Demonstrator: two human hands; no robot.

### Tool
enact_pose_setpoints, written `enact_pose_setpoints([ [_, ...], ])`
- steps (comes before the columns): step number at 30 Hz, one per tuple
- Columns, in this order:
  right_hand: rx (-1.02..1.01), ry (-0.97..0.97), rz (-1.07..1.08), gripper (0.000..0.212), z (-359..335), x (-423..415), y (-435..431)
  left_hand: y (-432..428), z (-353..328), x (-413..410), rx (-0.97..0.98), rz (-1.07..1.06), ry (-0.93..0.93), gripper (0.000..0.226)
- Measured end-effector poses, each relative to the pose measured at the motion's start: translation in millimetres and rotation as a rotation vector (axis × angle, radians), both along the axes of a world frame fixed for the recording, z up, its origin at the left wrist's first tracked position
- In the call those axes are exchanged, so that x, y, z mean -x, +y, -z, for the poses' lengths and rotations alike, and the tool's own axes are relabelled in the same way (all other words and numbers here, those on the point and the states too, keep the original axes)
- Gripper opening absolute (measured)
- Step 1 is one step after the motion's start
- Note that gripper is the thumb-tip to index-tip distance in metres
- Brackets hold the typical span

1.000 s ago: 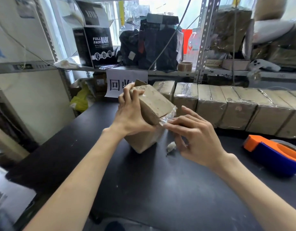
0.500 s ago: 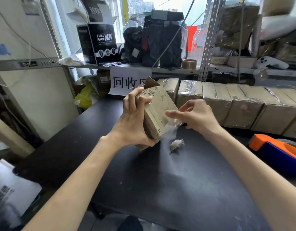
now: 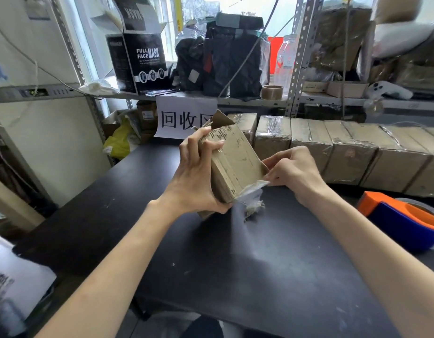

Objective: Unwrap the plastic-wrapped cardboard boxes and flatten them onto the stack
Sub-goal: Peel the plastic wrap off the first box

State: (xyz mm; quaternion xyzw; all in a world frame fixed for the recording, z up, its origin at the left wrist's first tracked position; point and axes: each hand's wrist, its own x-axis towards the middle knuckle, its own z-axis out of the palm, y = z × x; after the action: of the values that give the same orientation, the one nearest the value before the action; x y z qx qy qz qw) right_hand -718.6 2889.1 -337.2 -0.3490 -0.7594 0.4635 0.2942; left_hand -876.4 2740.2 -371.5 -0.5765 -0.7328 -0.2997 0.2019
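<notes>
Two bare hands are meeting over the black table: the left hand is gripping a tilted cardboard bundle held above the tabletop, fingers curled over its upper edge and thumb under its lower end. The right hand, fingers bunched together, is pinching the clear plastic wrap hanging off the bundle's lower corner. Wrapped boxes are sitting in a row along the far edge.

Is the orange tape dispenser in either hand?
No, the tape dispenser lies on the table, apart from the left hand and right hand.
</notes>
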Motion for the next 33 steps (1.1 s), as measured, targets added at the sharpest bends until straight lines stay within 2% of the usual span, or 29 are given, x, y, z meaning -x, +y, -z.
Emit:
enact_pose_setpoints([
  [2,-0.036,0.013,-0.004,0.008,1,-1,-2,0,0,-2,-0.003,0.002,0.006,0.121],
  [4,-0.179,-0.082,0.001,0.024,1,-2,-3,-1,1,-4,-0.008,0.01,0.02,0.12],
  [7,-0.233,-0.056,0.02,0.009,2,-2,-5,-1,3,-3,-0.022,0.008,0.019,0.12],
  [11,0.006,0.118,0.077,0.021,11,7,-6,-3,3,1,-0.036,-0.001,-0.038,0.119],
  [15,0.357,0.28,0.127,0.024,14,14,-7,-5,0,1,-0.076,-0.04,-0.127,0.116],
  [17,0.438,0.351,0.098,0.024,12,16,-9,-6,0,4,-0.102,-0.064,-0.172,0.121],
  [22,0.293,0.447,0.134,0.024,9,18,-15,-3,4,10,-0.136,-0.095,-0.27,0.123],
  [27,0.405,0.58,0.091,0.02,14,15,-25,-9,6,18,-0.18,-0.166,-0.368,0.122],
  [31,0.144,0.501,-0.038,0.017,15,12,-34,-9,4,21,-0.166,-0.191,-0.453,0.123],
  [33,0.089,0.46,-0.156,0.014,12,10,-40,-8,7,24,-0.162,-0.221,-0.485,0.118],
])
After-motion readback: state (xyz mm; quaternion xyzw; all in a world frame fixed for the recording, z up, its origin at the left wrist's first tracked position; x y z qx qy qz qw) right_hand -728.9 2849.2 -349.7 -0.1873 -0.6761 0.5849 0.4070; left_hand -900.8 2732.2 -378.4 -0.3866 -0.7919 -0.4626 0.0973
